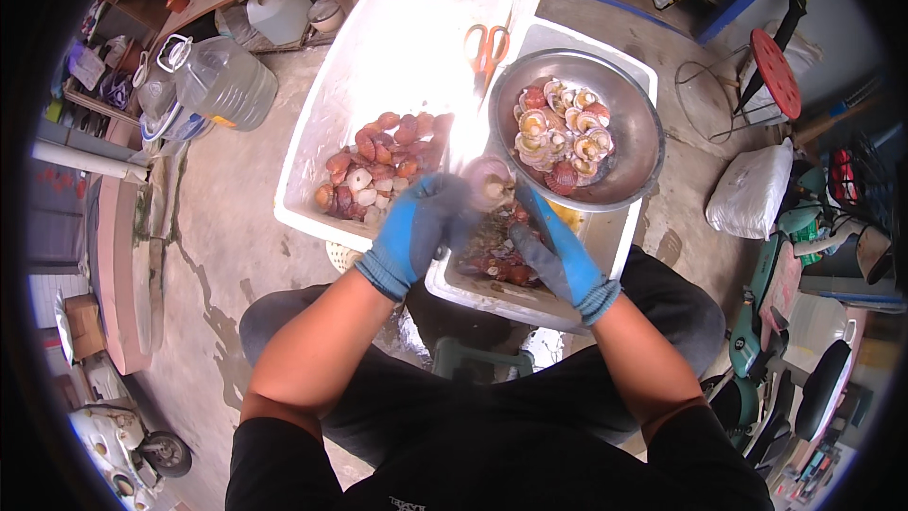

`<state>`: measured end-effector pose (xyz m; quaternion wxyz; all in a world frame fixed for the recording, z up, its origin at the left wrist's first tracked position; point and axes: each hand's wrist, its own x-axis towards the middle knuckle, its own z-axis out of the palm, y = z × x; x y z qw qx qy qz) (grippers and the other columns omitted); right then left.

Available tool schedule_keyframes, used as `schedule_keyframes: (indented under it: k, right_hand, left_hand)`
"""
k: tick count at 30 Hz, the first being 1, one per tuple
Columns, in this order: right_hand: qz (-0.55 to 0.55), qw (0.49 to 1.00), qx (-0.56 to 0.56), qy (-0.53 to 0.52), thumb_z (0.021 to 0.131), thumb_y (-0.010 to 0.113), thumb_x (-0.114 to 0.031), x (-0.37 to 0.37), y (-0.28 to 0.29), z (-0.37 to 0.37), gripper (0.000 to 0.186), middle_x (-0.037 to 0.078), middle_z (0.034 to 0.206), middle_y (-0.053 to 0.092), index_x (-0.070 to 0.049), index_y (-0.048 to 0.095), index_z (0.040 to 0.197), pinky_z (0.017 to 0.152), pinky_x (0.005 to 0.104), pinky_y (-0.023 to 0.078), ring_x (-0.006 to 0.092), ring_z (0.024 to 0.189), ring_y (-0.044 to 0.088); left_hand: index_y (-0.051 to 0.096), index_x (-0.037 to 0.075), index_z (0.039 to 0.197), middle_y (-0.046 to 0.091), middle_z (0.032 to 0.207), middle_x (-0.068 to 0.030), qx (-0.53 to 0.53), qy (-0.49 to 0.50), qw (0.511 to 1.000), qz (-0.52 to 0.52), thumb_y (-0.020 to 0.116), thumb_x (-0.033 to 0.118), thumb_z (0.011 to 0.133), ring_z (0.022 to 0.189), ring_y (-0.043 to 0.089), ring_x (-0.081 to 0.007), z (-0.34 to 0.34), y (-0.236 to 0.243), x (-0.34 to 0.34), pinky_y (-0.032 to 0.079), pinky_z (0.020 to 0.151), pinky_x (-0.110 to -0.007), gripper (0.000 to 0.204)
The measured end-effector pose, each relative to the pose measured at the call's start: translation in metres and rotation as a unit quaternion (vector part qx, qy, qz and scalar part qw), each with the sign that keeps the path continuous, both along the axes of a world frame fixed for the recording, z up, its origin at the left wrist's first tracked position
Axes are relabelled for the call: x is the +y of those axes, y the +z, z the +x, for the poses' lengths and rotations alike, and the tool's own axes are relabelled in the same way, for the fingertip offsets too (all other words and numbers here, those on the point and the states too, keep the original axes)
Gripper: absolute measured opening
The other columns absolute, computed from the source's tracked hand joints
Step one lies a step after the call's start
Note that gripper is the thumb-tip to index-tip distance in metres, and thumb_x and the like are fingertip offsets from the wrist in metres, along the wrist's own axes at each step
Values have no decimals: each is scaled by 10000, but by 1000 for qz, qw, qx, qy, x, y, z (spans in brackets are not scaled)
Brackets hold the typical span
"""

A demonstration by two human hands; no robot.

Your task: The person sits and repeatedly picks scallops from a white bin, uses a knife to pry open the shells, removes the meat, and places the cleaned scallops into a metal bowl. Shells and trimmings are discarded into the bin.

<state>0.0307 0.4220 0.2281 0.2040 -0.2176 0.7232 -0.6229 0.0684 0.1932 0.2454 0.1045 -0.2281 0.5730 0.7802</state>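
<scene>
A scallop (489, 182) with a pale pink shell is between my hands, slightly blurred. My left hand (421, 227), in a blue glove with dark grey fingers, is closed at the shell's left edge, its fingertips smeared by motion. My right hand (558, 251), gloved alike, has its fingers stretched toward the shell's right edge and its thumb apart. Below them, a white foam box (437, 276) holds wet reddish-brown scraps (501, 251). On its far part rests a steel bowl (636, 147) with several opened scallops (558, 128).
At the left, a larger white foam box (307, 156) contains reddish shellfish pieces (383, 156) and white chunks. Orange-handled scissors (487, 52) lie near its right edge. A large clear water jug (222, 80) stands farther left; a white sack (750, 191) and a red-topped stool (776, 71) are right.
</scene>
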Motion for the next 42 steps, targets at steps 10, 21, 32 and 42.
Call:
schedule_keyframes:
  k: [10,21,32,42]
  right_hand:
    - [-257,912,-318,-41,1124,521,-269,-4,16,-12,473,90,1324,661,-26,492,1529,1071,333,510,157,1193,643]
    - [-173,940,-293,1,981,600,47,-8,22,-7,544,85,1410,607,-27,514,1513,1126,325,472,163,1296,593]
    - [-194,935,-297,11,979,539,95,-11,1,4,533,63,1280,646,-40,523,1495,1061,306,511,155,1177,640]
    - [-114,908,-398,-58,1073,457,-39,-12,-12,-1,386,100,1266,669,-40,563,1444,966,343,565,175,1161,654]
  left_hand:
    - [680,68,1133,706,864,-12,-34,-115,992,41,555,307,1128,597,597,-70,29,21,32,456,553,-224,270]
    - [652,17,1070,673,791,-177,217,-238,839,-439,661,177,1041,651,656,-341,29,19,14,523,617,-410,163]
    - [656,31,1004,706,790,-201,204,-299,744,-562,633,132,958,716,710,-415,39,-16,24,565,635,-521,114]
    - [623,45,1111,729,869,-158,124,-317,644,-685,614,127,908,762,757,-323,35,-23,42,587,651,-466,218]
